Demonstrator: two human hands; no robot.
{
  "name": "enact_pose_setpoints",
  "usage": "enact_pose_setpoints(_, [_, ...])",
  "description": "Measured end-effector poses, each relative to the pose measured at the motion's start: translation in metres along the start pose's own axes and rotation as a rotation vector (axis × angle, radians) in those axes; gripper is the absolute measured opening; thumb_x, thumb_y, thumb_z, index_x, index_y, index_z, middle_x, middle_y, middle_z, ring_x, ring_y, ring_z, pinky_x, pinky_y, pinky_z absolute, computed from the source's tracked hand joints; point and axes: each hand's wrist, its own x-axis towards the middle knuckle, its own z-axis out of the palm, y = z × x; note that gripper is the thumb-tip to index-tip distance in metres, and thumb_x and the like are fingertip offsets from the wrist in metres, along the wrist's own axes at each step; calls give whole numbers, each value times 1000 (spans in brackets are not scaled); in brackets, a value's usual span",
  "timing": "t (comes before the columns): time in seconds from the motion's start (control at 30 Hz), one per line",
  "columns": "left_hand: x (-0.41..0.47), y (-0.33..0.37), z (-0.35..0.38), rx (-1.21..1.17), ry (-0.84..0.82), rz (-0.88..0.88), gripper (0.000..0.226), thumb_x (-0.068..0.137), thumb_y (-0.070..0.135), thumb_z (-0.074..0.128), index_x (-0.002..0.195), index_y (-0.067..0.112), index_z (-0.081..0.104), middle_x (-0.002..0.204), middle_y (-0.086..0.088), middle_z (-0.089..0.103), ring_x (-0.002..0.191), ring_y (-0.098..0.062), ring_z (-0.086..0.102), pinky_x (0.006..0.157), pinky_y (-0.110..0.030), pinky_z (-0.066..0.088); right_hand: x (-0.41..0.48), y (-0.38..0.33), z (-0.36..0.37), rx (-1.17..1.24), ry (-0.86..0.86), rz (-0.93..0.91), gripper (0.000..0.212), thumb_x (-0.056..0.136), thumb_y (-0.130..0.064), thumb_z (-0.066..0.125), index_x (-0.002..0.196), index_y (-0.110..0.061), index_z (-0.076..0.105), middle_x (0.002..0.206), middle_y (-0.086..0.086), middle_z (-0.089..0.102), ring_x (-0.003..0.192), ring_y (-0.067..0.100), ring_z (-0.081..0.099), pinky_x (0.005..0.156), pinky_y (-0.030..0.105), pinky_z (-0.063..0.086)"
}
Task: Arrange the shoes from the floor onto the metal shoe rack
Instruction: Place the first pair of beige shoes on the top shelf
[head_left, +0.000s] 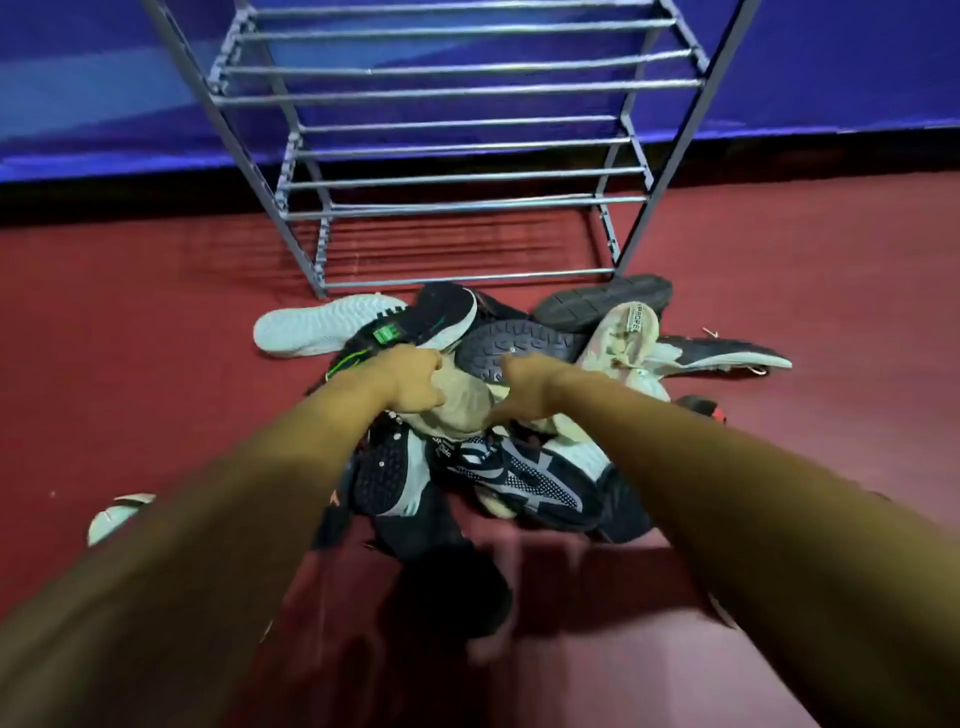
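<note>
At the middle of the frame, both of my hands are down on the pile of shoes (498, 415) lying on the red floor (130, 322). My left hand (413, 382) has its fingers curled closed around a beige shoe (462, 402) at the top of the heap. My right hand (524, 387) presses on the same shoe from the other side, fingers bent down onto it; whether it has a full grip I cannot tell.

The metal rack (457, 156) stands in the upper centre of the frame, against a blue wall (78, 78), and every tier I can see is bare. So I judge the task to be at its very start: no shoe is placed, and the whole pile is left to move.

Counting is rough because the shoes overlap. I make out about ten in the heap, mostly dark ones mixed with a few pale ones. A white shoe (322, 325) lies sole-up at the left edge of the pile, just in front of the rack's foot. A dark shoe (602, 304) lies sole-up at the upper right. One pale shoe (117, 514) sits apart at the lower left. I see one rack, with four tiers of bars showing.
</note>
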Motion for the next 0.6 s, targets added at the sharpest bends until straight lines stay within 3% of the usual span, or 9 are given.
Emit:
enact_pose_setpoints(0.1, [8,-12,27,-79,-57,-57,62,95,33,61,146,6,39,140,-17,55,128,-34,51,99,-36,45,22,-5,25,106,-65,2,66,84,-54,70,128,-9,49,116,9,62,98,29,59,83,29,46])
enact_pose_setpoints(0.17, [9,-18,44,-132,-69,-57,60,93,30,64,142,7,41,131,-17,59,120,-33,54,95,-37,46,35,-13,38,164,-67,16,74,81,-51,73,133,-5,46,124,10,59,105,28,57,88,32,48])
enact_pose_setpoints(0.23, [11,-21,54,-214,-64,-45,57,88,26,68,135,8,40,110,-15,64,102,-32,59,86,-39,49,45,-14,44,235,-40,34,81,77,-43,76,140,-4,41,131,11,57,114,29,58,93,34,50])
enact_pose_setpoints(0.33, [9,-19,58,-254,-14,-72,51,87,24,71,123,9,38,88,-9,59,90,-32,59,72,-38,45,45,-6,42,337,-26,8,80,69,-44,86,130,-14,45,122,5,63,111,27,60,97,38,50])
enact_pose_setpoints(0.5, [-10,-10,24,-247,66,-62,62,87,24,72,139,18,38,112,-14,62,96,-31,56,76,-32,42,26,-9,-1,331,51,-143,67,76,-46,83,127,-11,58,119,6,66,111,26,61,92,31,48])
enact_pose_setpoints(0.6, [-33,-8,-12,-289,126,3,69,81,23,81,140,24,47,113,-11,67,96,-26,59,80,-28,41,0,-15,-41,398,48,-209,46,78,-44,83,108,-13,66,94,2,70,85,20,65,73,27,51])
